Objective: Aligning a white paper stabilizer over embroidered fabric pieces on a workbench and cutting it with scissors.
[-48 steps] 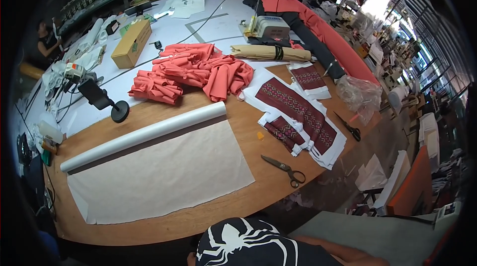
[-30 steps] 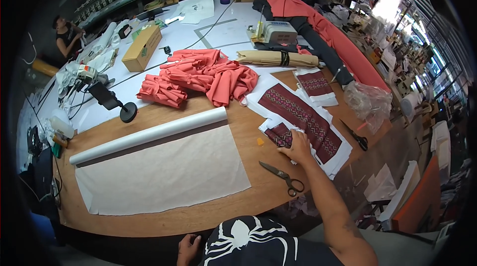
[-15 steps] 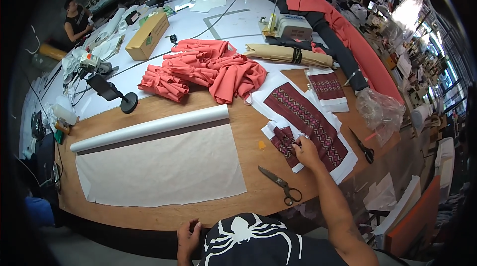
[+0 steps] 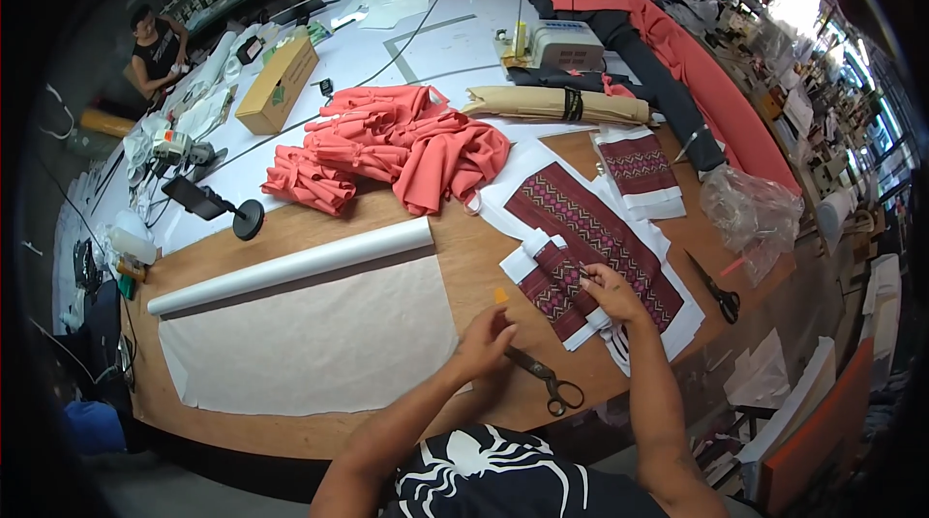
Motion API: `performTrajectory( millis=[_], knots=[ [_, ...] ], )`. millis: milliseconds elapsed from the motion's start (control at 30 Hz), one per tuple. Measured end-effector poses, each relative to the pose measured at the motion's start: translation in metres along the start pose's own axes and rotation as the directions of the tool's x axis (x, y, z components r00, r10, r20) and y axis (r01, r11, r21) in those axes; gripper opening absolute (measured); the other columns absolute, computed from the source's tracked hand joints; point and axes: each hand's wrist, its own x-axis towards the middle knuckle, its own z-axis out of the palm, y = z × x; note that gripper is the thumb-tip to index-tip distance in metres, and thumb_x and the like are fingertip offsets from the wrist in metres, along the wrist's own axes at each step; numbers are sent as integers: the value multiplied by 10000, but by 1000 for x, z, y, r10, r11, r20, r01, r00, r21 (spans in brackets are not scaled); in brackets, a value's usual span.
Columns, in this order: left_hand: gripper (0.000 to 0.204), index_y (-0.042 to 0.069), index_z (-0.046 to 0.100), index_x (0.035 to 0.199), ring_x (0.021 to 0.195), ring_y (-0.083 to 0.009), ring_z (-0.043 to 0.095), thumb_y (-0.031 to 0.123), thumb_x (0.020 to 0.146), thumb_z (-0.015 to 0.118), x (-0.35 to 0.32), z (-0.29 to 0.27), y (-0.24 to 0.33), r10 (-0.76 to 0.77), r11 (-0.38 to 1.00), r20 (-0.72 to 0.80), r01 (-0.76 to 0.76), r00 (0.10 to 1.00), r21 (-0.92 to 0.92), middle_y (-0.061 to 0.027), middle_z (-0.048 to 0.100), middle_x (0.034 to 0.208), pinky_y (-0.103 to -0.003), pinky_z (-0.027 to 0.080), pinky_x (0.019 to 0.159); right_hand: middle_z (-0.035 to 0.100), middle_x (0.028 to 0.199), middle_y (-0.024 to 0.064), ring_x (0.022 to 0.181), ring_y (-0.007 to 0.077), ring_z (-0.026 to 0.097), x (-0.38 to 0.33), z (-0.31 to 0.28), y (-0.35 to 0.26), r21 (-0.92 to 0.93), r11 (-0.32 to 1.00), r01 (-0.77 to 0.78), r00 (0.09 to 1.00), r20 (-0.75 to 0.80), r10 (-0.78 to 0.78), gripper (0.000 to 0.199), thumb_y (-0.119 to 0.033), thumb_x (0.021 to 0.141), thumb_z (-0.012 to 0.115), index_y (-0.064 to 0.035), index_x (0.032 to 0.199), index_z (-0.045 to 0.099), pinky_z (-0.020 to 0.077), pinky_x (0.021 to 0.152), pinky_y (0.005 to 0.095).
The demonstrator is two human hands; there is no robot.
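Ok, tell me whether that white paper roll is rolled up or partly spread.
Partly spread: the white paper roll lies at the sheet's far edge, paper flat toward the person.

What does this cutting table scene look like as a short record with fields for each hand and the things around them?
Left hand: over the wooden table, just beside the blades of the black-handled scissors
Right hand: fingers on the small maroon patterned fabric piece
Beside it: long maroon patterned strip on white backing
Left of hands: partly unrolled white paper roll
Behind: heap of coral fabric
Far right: second pair of scissors
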Motion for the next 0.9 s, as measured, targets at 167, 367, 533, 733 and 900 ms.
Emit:
performTrajectory(
  millis=[167, 367, 533, 733, 900],
  knots=[
    [481, 68, 559, 1314, 1240, -439, 462, 282, 895, 659, 40, 31, 30, 390, 520, 322, -495, 863, 696, -234, 474, 1367, -493, 404, 1033, 625, 1084, 78, 980, 113, 584, -2, -4, 2, 161, 987, -28, 999, 33, 22, 358, -114, 967, 604, 57, 1267, 511, 484, 853, 249],
    [565, 106, 519, 1389, 1413, -419, 284, 449, 941, 558, 49, 17, 7, 254, 275, 529, -584, 810, 763, -189, 344, 1528, -504, 245, 1155, 614, 1101, 49, 986, 105, 585, -3, -3, -7, 114, 993, -41, 999, 3, 41, 294, -84, 971, 585, 36, 1233, 525, 489, 881, 247],
    [600, 98, 490, 1416, 1459, -387, 220, 467, 946, 543, 47, 12, 3, 266, 296, 543, -604, 796, 740, -184, 312, 1552, -512, 204, 1175, 609, 1066, 46, 961, 98, 570, -3, -3, -1, 62, 997, -46, 999, -5, 46, 316, -95, 964, 601, 45, 1238, 526, 480, 850, 239],
    [577, 68, 516, 1378, 1427, -405, 275, 434, 936, 578, 41, 12, 10, 241, 266, 541, -591, 806, 761, -197, 355, 1519, -498, 234, 1170, 607, 1029, 37, 931, 90, 557, -1, 0, -2, 105, 994, -37, 999, -1, 38, 338, -110, 956, 619, 48, 1241, 530, 473, 821, 235],
    [444, 11, 590, 1243, 1295, -409, 460, 273, 894, 674, 16, -4, 24, 330, 471, 484, -586, 810, 660, -203, 510, 1376, -463, 387, 1076, 622, 1083, 52, 960, 100, 600, -2, -2, -3, 125, 991, -42, 999, 0, 43, 277, -70, 971, 577, 43, 1219, 530, 504, 858, 240]
  ],
)
